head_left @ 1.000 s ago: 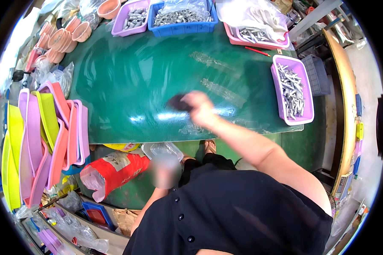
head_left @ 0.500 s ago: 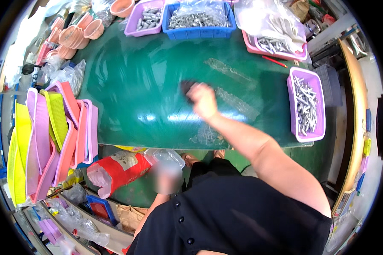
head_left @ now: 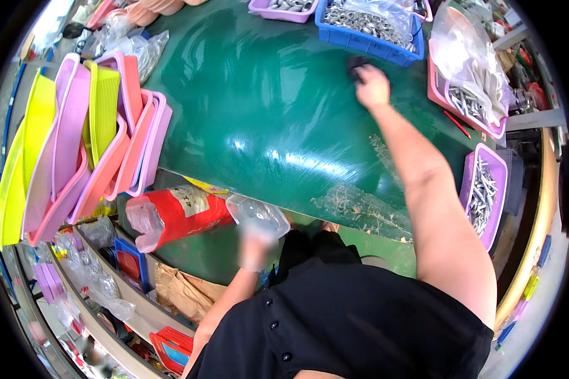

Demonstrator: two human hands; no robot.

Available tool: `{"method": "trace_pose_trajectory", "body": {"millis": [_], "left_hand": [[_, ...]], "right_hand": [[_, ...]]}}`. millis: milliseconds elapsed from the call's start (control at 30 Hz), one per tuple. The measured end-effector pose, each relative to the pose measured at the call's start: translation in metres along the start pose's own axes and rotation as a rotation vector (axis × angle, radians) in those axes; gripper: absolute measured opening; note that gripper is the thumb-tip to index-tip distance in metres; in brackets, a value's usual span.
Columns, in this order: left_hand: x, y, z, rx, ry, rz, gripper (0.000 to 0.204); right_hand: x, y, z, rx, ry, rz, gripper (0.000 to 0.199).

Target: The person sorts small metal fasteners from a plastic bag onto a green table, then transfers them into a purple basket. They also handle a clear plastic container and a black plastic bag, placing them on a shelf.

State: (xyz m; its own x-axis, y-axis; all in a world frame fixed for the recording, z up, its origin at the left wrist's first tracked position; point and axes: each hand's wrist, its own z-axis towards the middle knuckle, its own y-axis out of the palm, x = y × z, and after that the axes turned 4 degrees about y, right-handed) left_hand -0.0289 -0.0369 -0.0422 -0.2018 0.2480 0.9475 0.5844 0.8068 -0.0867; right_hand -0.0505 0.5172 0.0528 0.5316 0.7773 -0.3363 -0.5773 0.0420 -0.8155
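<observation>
The right hand (head_left: pixel 373 87) is stretched far out over the green table (head_left: pixel 259 120), fingers curled down onto a small dark object (head_left: pixel 358 65) that sits at its fingertips; how tightly it grips cannot be told from here. Just beyond that hand stands a blue bin (head_left: pixel 367 39) full of small metal parts, and off to its right a pink tray (head_left: pixel 468 101) with clear plastic bags heaped over it. Nearer the person on the right side, beside the outstretched forearm, lies a purple tray (head_left: pixel 487 192) of metal pins.

The left hand (head_left: pixel 256 243) is low, below the near edge of the table, and blurred; it is up against a clear plastic container (head_left: pixel 257 213), though whether the fingers are closed around it cannot be made out. Just left of that hand lies a red bag (head_left: pixel 174 215) on its side. Further left, a stack of pink, purple and yellow trays (head_left: pixel 88 145) leans on edge.
</observation>
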Motion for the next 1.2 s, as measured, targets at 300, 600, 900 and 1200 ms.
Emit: {"method": "trace_pose_trajectory", "body": {"millis": [300, 600, 900, 1200], "left_hand": [[0.04, 0.024, 0.009, 0.152, -0.205, -0.195, 0.04], [0.028, 0.052, 0.01, 0.416, -0.418, -0.301, 0.046], [0.035, 0.014, -0.022, 0.48, -0.35, -0.005, 0.043], [0.171, -0.007, -0.059, 0.39, -0.219, -0.613, 0.031]], "right_hand": [[-0.258, -0.032, -0.196, -0.488, -0.39, 0.661, 0.041], [-0.155, 0.026, -0.076, -0.415, -0.077, 0.36, 0.033], [-0.337, -0.092, -0.188, -0.816, -0.545, 0.837, 0.042], [-0.366, -0.154, -0.161, -0.313, -0.884, 0.981, 0.048]]}}
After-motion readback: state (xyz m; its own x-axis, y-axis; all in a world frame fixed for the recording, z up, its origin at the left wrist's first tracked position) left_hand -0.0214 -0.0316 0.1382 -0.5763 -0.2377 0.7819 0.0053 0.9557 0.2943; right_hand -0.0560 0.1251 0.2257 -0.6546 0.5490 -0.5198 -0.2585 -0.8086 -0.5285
